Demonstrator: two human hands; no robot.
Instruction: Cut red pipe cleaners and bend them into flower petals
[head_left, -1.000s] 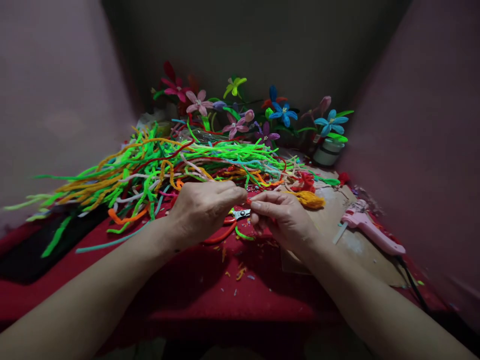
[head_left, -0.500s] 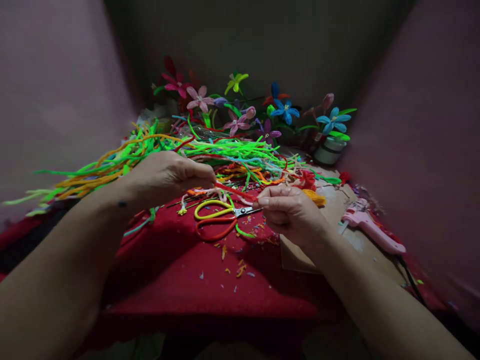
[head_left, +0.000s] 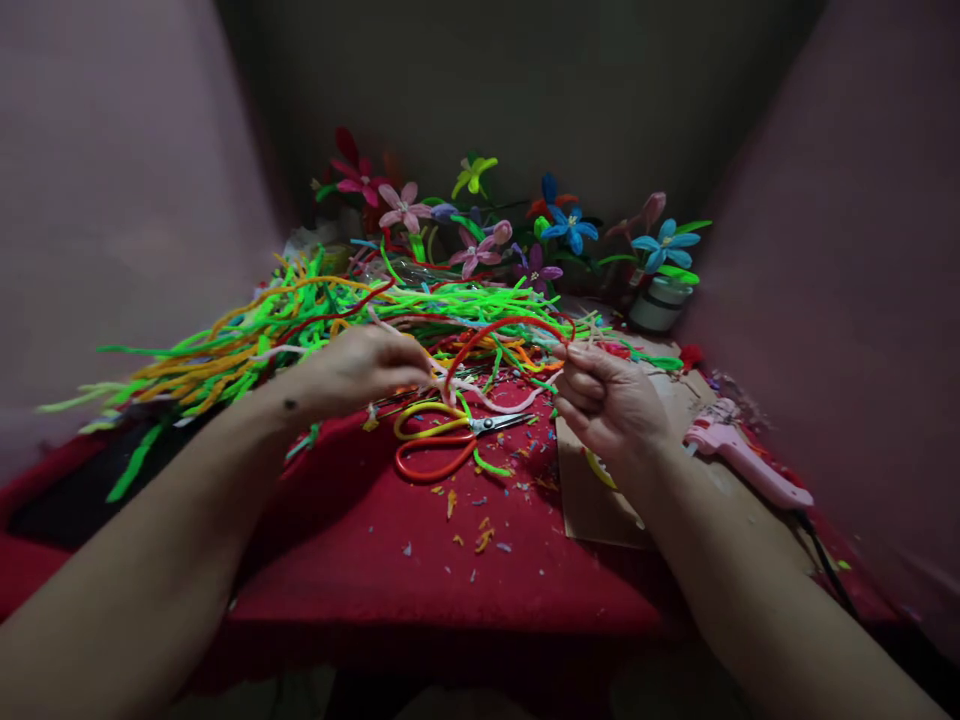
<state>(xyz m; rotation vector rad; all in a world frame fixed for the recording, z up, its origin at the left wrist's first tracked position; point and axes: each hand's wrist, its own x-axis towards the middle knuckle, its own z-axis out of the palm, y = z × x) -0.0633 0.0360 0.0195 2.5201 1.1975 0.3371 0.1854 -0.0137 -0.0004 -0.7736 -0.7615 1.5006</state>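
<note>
My right hand (head_left: 611, 390) pinches one end of a red pipe cleaner (head_left: 504, 321) between thumb and fingertips. It arches leftward, its other end hanging just beside the fingertips of my left hand (head_left: 379, 368). My left fingers are pressed together; whether they grip the red strand or a pale pink pipe cleaner (head_left: 502, 407) close by is hard to make out. Below and between both hands, scissors (head_left: 474, 428) with one yellow and one red handle loop lie on the red cloth (head_left: 420, 570), blades pointing right.
A tangled heap of pipe cleaners (head_left: 300, 300), mostly green and orange, spreads behind my hands. Pipe-cleaner flowers (head_left: 574, 230) stand at the back, near a small jar (head_left: 660, 303). Right, a pink glue gun (head_left: 742, 462) rests on cardboard (head_left: 596, 515). Fuzzy scraps (head_left: 484, 537) litter the cloth.
My hands have drawn farther apart, the right one moving up and right. The red pipe cleaner, a short straight stretch between them before, now bows upward in a long arc.
</note>
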